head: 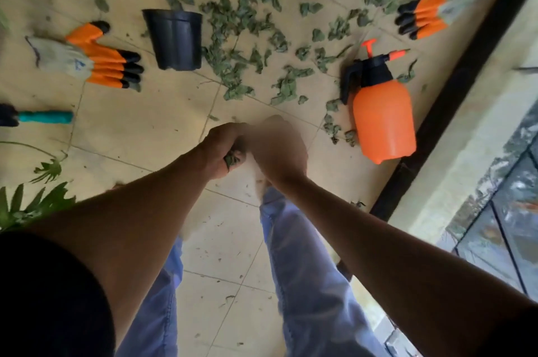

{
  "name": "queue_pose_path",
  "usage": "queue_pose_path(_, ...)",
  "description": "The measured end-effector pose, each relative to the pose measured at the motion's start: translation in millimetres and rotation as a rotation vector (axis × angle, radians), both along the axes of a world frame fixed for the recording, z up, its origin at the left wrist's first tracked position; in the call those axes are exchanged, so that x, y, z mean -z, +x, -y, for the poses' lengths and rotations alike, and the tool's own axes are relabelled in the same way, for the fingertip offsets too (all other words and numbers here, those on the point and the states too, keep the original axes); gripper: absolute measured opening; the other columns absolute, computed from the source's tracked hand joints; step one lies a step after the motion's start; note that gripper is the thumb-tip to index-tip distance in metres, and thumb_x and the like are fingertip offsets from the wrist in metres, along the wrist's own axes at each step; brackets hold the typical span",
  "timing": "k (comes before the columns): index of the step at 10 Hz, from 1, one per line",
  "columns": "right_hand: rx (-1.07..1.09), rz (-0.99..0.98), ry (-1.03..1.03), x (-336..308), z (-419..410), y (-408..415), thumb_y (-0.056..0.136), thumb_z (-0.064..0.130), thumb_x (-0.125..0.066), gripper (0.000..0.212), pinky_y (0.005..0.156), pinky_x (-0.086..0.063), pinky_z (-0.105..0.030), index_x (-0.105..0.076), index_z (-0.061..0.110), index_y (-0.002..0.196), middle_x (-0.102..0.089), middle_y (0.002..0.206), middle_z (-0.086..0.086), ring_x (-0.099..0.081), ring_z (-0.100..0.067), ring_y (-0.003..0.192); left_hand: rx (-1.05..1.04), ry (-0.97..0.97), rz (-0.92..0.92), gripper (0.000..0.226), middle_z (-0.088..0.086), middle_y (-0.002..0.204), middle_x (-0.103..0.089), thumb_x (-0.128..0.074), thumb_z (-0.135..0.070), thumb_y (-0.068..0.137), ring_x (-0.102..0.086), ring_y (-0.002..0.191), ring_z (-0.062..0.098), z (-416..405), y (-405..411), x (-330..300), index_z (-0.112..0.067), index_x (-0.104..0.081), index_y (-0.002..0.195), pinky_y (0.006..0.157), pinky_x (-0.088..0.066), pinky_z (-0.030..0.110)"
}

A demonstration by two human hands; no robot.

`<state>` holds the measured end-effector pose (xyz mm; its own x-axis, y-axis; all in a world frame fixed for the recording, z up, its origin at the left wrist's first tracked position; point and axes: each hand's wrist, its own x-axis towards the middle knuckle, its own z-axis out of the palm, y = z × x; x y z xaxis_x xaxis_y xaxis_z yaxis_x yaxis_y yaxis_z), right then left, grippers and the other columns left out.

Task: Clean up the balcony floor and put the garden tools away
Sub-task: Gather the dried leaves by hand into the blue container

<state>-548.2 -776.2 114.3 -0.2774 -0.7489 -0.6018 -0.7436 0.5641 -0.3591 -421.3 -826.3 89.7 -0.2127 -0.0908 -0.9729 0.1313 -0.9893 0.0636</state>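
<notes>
While the left hand grips a wad of leaves and the blurred right hand beside it cannot be read, most leaves still litter the floor; gloves, sprayer, pot and trowel lie out, so little seems done.

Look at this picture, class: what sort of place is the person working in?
Most likely a home balcony used for gardening. A tiled floor strewn with cut leaves, a black plant pot, an orange pressure sprayer and gardening gloves suggest it.
</notes>
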Motion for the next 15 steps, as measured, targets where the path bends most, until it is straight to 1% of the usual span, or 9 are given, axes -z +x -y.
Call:
queue_pose_path(2, 0.176, 0.019, 0.196, 3.6, -45.3, -61.7, 0.101, 0.033, -0.049, 0.037, 0.096, -0.043, -0.039, -0.057, 0.014, 0.132, -0.064, 0.125, -0.014, -0.055, -0.034, 0.116, 0.208, 0.107, 0.012, 0.032, 0.004, 0.064, -0.056, -0.069, -0.023, 0.096, -0.048, 0.050, 0.008, -7.2, -26.2, -10.7, -0.015, -0.054, 0.069, 0.039, -0.031, 0.014)
queue_pose_path(5, 0.330, -0.033, 0.359, 40.1, -65.4, -116.7, 0.095, 0.034, -0.060, 0.063, 0.104, -0.043, -0.045, -0.036, 0.019, 0.152, -0.041, 0.148, -0.017, -0.043, -0.039, 0.133, 0.811, -0.163, 0.065, 0.037, 0.002, 0.059, -0.054, -0.078, -0.040, 0.090, -0.050, 0.054, 0.014, -2.7, -72.2, 9.5, -0.007, -0.068, 0.076, 0.041, -0.028, 0.018)
queue_pose_path(7, 0.397, -0.107, 0.338, 86.0, -59.3, -136.2, 0.088, 0.030, -0.068, 0.085, 0.104, -0.045, -0.052, -0.021, 0.020, 0.158, -0.021, 0.160, -0.019, -0.035, -0.043, 0.138, 0.927, -0.254, 0.112, 0.033, -0.002, 0.053, -0.049, -0.075, -0.042, 0.091, -0.049, 0.045, 0.014, 7.7, -86.0, 55.8, -0.010, -0.071, 0.091, 0.040, -0.026, 0.017)
queue_pose_path(8, 0.412, -0.093, 0.329, 49.0, -42.1, -128.1, 0.100, 0.014, -0.055, 0.073, 0.114, -0.030, -0.044, -0.015, 0.009, 0.161, -0.022, 0.148, -0.038, -0.023, -0.031, 0.141, 0.981, -0.229, 0.145, 0.039, -0.001, 0.053, -0.050, -0.077, -0.040, 0.090, -0.050, 0.042, 0.013, 5.1, -78.3, 75.4, -0.015, -0.059, 0.066, 0.040, -0.025, 0.017)
queue_pose_path(9, 0.057, -0.015, 0.304, 23.8, -34.5, -87.0, 0.112, 0.013, -0.025, 0.046, 0.113, -0.012, -0.031, -0.024, 0.000, 0.156, -0.027, 0.164, -0.010, -0.024, -0.024, 0.149, 1.055, -0.208, 0.207, 0.042, 0.000, 0.053, -0.051, -0.076, -0.039, 0.091, -0.051, 0.042, 0.013, 2.0, -63.4, 88.6, -0.017, -0.053, 0.063, 0.039, -0.026, 0.018)
queue_pose_path(10, 0.137, -0.069, -0.025, 154.1, -83.4, -42.0, 0.111, 0.034, -0.025, 0.049, 0.107, -0.036, -0.043, -0.051, 0.007, 0.143, -0.055, 0.146, -0.017, -0.053, -0.036, 0.130, 1.105, -0.179, 0.231, 0.041, 0.002, 0.055, -0.053, -0.079, -0.040, 0.089, -0.052, 0.044, 0.014, 2.8, -51.7, 94.4, -0.015, -0.055, 0.066, 0.039, -0.028, 0.019)
queue_pose_path(12, 0.450, -0.055, 0.022, 119.2, -61.7, -100.7, 0.101, 0.007, -0.059, 0.017, 0.101, -0.039, -0.043, -0.054, 0.000, 0.116, -0.057, 0.102, -0.015, -0.056, -0.028, 0.097, 1.145, -0.210, 0.195, 0.039, 0.001, 0.054, -0.054, -0.077, -0.036, 0.091, -0.053, 0.046, 0.013, 8.7, -59.0, 96.1, -0.014, -0.057, 0.066, 0.040, -0.031, 0.020)
queue_pose_path(13, 0.588, -0.268, 0.112, 137.6, -42.7, -163.8, 0.088, 0.008, -0.076, 0.062, 0.096, -0.047, -0.036, -0.039, 0.010, 0.137, -0.040, 0.131, -0.017, -0.048, -0.035, 0.115, 1.149, -0.232, 0.180, 0.040, 0.003, 0.055, -0.054, -0.076, -0.034, 0.091, -0.053, 0.045, 0.013, 13.2, -70.0, 97.6, -0.013, -0.057, 0.064, 0.040, -0.030, 0.019)
queue_pose_path(15, 0.440, -0.159, 0.077, 137.3, -22.3, -150.6, 0.087, -0.005, -0.063, 0.090, 0.076, -0.042, -0.035, -0.023, 0.036, 0.156, -0.035, 0.135, -0.017, -0.043, -0.035, 0.114, 1.152, -0.264, 0.162, 0.040, 0.003, 0.056, -0.054, -0.077, -0.035, 0.090, -0.053, 0.047, 0.013, 24.3, -81.9, 95.7, -0.013, -0.057, 0.064, 0.043, -0.029, 0.021)
